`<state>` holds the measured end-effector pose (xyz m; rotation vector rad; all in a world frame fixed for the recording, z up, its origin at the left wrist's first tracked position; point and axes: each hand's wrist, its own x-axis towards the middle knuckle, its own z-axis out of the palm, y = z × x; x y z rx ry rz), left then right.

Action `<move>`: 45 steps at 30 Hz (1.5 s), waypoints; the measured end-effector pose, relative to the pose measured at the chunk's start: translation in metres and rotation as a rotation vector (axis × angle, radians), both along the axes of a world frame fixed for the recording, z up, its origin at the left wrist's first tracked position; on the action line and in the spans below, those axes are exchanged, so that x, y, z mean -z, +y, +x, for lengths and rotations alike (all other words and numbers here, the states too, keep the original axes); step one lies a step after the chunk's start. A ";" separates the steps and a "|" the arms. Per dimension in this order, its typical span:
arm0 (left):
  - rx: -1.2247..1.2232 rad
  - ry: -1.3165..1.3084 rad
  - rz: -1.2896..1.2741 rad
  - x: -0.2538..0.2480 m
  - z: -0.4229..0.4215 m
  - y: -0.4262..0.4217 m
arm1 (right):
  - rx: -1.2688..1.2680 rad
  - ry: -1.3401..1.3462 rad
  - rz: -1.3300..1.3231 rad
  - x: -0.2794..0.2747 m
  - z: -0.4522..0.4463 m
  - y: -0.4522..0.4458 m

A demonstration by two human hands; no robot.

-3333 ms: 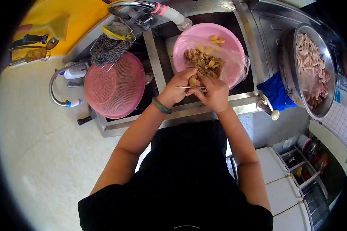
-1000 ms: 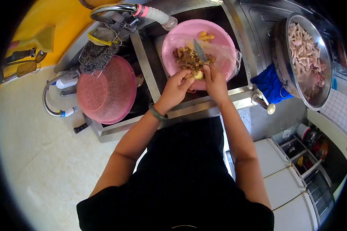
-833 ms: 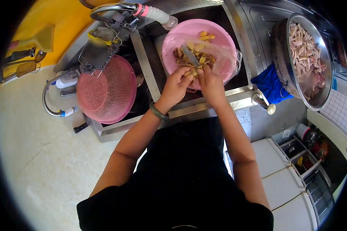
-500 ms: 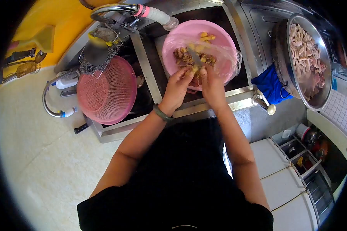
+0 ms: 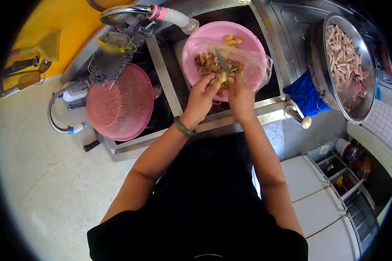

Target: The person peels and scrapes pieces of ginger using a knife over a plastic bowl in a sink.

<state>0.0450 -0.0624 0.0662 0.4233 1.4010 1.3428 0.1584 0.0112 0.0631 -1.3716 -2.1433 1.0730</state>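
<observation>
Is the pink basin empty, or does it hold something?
Not empty: brownish pieces lie in the pink basin, with yellow pieces toward its far side.

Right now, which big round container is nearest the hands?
The pink basin with clear plastic in it: left hand and right hand are at its near edge. The mesh basket and steel bowl sit farther away.
</observation>
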 end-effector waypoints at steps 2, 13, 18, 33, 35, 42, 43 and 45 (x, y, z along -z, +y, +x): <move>0.030 0.060 0.031 0.002 -0.001 -0.004 | 0.034 0.037 -0.043 0.003 0.004 0.004; 0.122 0.588 0.237 -0.006 -0.002 -0.003 | 0.002 0.163 -0.144 -0.005 0.003 0.015; 0.144 0.830 0.304 -0.009 -0.011 -0.001 | -0.096 0.215 -0.297 -0.021 0.004 0.018; 0.134 0.868 0.307 -0.006 -0.020 -0.008 | -0.196 -0.018 -0.011 -0.023 0.004 0.011; 0.164 0.921 0.342 -0.006 -0.023 -0.009 | -0.249 -0.120 0.121 -0.022 0.004 0.011; 0.104 0.777 0.300 -0.018 -0.013 -0.014 | -0.062 0.139 -0.138 0.008 0.010 0.013; 0.088 0.728 0.305 -0.013 -0.015 -0.013 | -0.055 0.204 -0.256 0.006 0.011 0.011; 0.072 0.616 0.300 -0.008 -0.015 -0.013 | -0.006 0.380 -0.528 0.004 0.014 0.008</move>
